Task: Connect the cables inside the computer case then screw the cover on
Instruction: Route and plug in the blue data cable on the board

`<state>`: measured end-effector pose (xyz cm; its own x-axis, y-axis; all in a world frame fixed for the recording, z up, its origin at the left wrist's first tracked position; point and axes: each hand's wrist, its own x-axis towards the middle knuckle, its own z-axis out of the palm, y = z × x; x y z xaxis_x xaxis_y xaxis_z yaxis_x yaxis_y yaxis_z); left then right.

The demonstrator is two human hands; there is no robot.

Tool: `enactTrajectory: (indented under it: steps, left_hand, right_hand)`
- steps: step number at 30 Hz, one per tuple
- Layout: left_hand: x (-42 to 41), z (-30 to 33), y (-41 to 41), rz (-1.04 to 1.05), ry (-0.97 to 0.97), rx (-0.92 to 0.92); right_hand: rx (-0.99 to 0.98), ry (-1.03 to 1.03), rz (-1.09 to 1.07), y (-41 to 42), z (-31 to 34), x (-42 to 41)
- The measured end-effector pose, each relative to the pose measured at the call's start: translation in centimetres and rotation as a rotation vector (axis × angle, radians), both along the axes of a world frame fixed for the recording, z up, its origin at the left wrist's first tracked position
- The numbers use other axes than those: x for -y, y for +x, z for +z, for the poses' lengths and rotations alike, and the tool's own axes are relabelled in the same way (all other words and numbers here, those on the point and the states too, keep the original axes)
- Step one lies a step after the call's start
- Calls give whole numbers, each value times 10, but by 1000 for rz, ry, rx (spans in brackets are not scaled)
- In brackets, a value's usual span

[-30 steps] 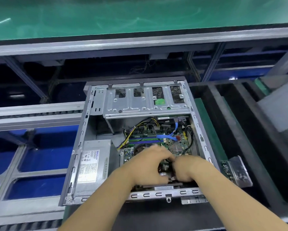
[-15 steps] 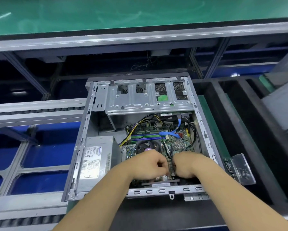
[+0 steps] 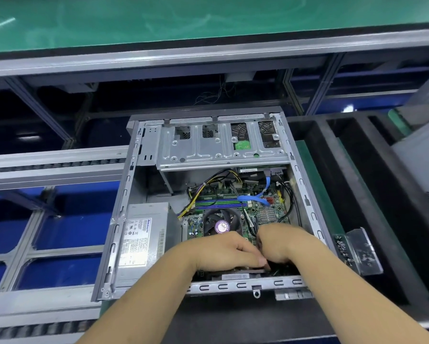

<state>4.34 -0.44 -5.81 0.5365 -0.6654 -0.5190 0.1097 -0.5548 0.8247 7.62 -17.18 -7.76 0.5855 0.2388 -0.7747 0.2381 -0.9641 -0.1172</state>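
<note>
Inside the open case [image 3: 124,234], which lies on its side on the dark bench [image 3: 233,316] with no cover on it, we have both hands low at the near edge of the board [image 3: 258,212]. Our left hand [image 3: 227,252] has its fingers curled down, tips pressed at a dark part by the near wall, and our right hand [image 3: 280,242] is curled just beside it, knuckles touching; we cannot tell what either one has hold of, since the fingertips are hidden. A thin black cable [image 3: 248,222] runs down from the board into the gap between the two hands. Beyond them we see the fan [image 3: 222,223] with a purple label, a blue cable [image 3: 251,198] across the board, and yellow and black wires [image 3: 196,194] running to the left. The supply [image 3: 141,242] fills the left side of the case, and the drive cage [image 3: 208,150] spans the far end. Right of the case a bent metal plate [image 3: 360,252] stands by a small pile of screws [image 3: 341,247]
</note>
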Motion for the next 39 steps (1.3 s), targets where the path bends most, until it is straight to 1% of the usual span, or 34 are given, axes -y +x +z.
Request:
enactTrajectory:
  steps: [9,12,15,22,25,27,33,39]
  left_hand:
    - [0,1,-2,48,-140,8]
    - [-1,4,-2,64,-143,10]
    - [-2,3,-1,102,-127,43]
    - [-5,-3,0,126,28,204]
    - [-8,-8,1,82,160,435]
    - [-9,-11,0,41,195,521]
    - [-8,-12,1,8,310,565]
    - [-7,-14,2,-33,352,527]
  right_hand:
    - [57,37,-6,2,0,-3]
    - [70,32,6,2,-1,-3]
    - [38,4,33,2,0,-3]
    - [42,-15,70,1,0,-4]
    - [29,-17,78,1,-2,-4]
    - [19,-15,84,1,-4,-4]
    - [-25,-38,137,0,-8,-6]
    - [-5,-62,189,0,-6,-13]
